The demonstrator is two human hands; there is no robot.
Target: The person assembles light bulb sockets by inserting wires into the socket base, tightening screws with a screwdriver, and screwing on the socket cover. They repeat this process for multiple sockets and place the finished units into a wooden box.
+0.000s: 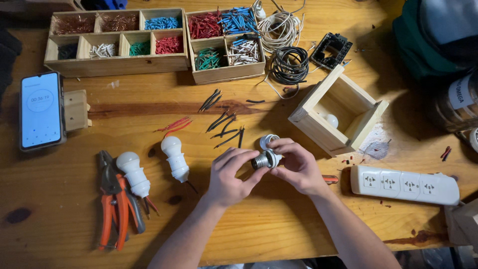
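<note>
Both hands meet above the tabletop [279,224]: the left hand [230,177] and the right hand [298,167] grip together a metal bulb socket [265,160]. Just beside, an open wooden box [338,112] contains one white bulb [331,120]. Two compartment trays [117,42] at the back hold sorted coloured wire pieces [219,24].

A shiny threaded metal lamp socket [265,160] over a worn, matt, scuffed wooden table [279,224].
</note>
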